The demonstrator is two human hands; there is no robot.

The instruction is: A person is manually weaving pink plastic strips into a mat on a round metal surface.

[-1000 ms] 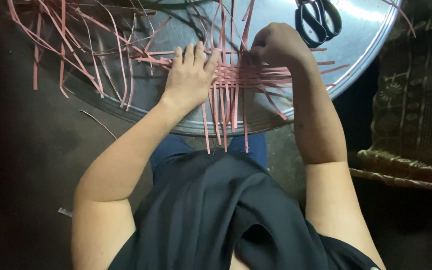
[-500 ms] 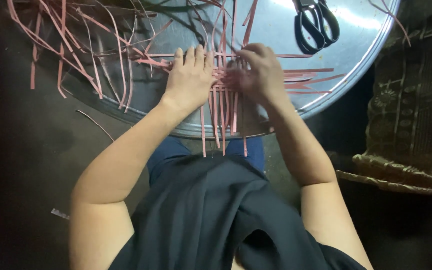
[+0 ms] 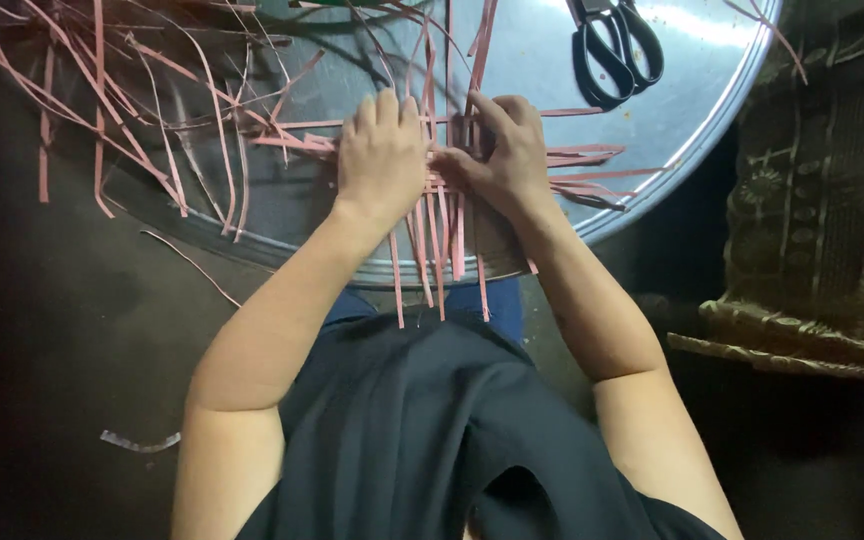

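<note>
Hands meet on the round metal tray (image 3: 652, 130): left hand (image 3: 382, 155) flat on the pink woven strips (image 3: 442, 215), right hand (image 3: 502, 150) pinching one; loosened pressure could unravel the weave.

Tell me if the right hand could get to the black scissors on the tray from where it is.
Probably yes. The right hand rests on the woven pink strips, and the scissors lie beyond it on the metal tray, with bare tray surface and only thin strips between.
</note>
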